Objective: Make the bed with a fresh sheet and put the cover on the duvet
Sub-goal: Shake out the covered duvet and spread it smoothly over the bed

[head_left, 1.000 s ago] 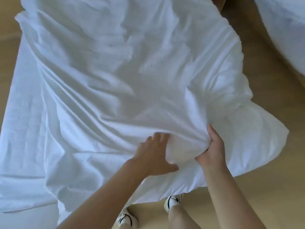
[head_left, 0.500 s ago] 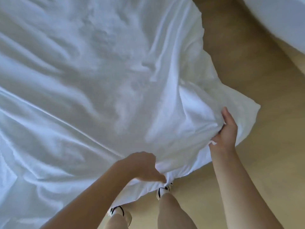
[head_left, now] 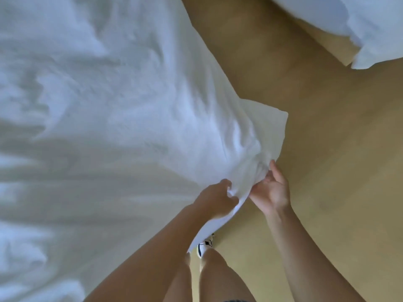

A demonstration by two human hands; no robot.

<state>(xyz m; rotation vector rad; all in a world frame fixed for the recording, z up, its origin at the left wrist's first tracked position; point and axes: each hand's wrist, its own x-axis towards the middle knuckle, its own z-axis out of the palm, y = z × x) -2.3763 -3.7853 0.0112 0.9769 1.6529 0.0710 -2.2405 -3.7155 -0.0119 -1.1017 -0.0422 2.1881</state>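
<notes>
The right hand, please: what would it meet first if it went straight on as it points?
The right hand points up-left, so it would meet the bunched corner of the white bedding at once; its fingers are touching it. Depth beyond is unclear.

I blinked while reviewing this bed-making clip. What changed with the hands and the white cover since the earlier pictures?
The left hand, flat on the white cover a second ago, now grips its near edge. The right hand has moved in beside it, still pinching the bunched corner. Unchanged: the cover stays spread out to the left, the wooden floor on the right.
</notes>
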